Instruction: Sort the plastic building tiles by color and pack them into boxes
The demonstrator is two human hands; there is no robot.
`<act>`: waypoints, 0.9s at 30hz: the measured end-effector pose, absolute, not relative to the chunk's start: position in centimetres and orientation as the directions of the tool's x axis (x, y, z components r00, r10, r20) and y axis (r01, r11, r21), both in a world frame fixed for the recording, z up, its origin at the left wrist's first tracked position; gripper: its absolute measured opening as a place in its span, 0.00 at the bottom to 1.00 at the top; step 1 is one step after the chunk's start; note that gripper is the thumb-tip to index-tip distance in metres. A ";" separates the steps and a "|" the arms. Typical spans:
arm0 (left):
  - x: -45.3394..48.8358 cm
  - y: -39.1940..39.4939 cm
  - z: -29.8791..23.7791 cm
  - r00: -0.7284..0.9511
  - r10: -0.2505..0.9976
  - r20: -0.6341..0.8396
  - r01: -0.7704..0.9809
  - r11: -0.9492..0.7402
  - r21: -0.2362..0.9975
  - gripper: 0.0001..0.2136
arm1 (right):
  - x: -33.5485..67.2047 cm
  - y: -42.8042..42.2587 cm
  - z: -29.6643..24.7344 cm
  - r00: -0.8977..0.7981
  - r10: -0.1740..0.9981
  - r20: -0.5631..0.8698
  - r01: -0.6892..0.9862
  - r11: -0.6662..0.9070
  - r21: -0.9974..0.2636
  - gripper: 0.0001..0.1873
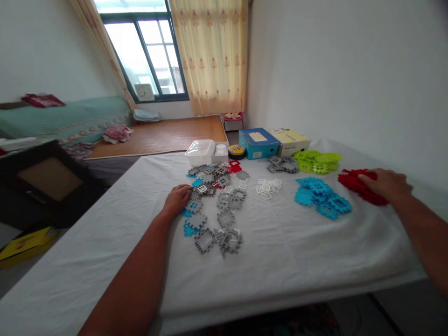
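The left hand (178, 200) sits at the left edge of the mixed pieces (196, 220) on the surface (119, 224); whether its fingers grip any, I cannot tell. Light contact there should avoid scattering them. Rightward, the blue pile (317, 195) lies just beside the red pile (354, 182), where the right hand (390, 184) rests, its grip unclear; a low, cupped touch should keep these 2 colours apart.

I see white-draped worktop (280, 261): mixed pieces (235, 200), white pile (268, 186), grey pile (282, 164), lime pile (318, 162), blue pile (322, 199), red pile (359, 185), clear tub (199, 150), tin (237, 150), blue box (259, 143), yellow box (290, 140).
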State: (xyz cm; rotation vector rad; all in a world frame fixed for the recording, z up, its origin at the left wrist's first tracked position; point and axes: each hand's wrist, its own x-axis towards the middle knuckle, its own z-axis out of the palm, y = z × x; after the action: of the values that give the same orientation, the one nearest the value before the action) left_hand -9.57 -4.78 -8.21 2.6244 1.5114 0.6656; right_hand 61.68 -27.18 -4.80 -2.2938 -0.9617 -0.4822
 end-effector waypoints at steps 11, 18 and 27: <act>-9.3 -5.3 -7.7 0.439 0.835 0.332 0.807 -0.529 0.263 0.18 | 29.4 -19.2 -2.5 -0.427 0.793 0.434 0.753 0.577 -0.315 0.21; -9.6 -4.9 -8.1 0.451 0.826 0.338 0.804 -0.541 0.249 0.18 | 23.2 -17.9 -4.8 -0.549 0.786 0.283 0.707 0.618 -0.344 0.24; -9.5 -5.1 -7.9 0.451 0.828 0.333 0.802 -0.540 0.257 0.17 | 32.5 -12.3 -1.9 -0.150 0.919 0.364 0.957 0.227 -0.181 0.20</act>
State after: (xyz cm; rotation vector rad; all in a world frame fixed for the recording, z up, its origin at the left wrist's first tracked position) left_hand -9.51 -5.07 -7.90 2.6223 1.4751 0.6568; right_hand 32.51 -12.25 -1.85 -1.7305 -2.1126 -0.1289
